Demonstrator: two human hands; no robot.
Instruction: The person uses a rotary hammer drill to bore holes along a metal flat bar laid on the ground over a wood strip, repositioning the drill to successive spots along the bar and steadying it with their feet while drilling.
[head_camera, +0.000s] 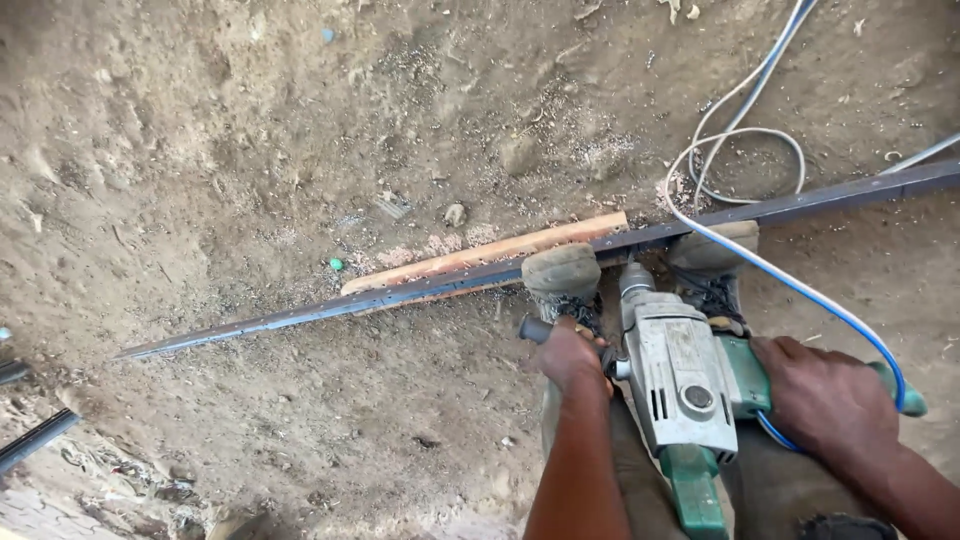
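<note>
A: Head view, looking down. The grey and green electric drill (685, 385) stands nose-down on the long dark metal bar (420, 292) that lies across the dirt.

B: And the hands?

A: Left hand (570, 355) wraps tight around the drill's black side handle (535, 329); right hand (825, 395) is clenched on the green rear grip. They sit apart, either side of the drill.

B: Around the bar?

A: A wooden strip (490, 252) lies under it, two dusty shoes (562, 275) pin it, and a white and blue cable (745, 150) loops behind it.

Grey-and-green drill (685, 385), blue and white cables (800, 285), dark steel bar (400, 295), reddish-brown plank (480, 255).
</note>
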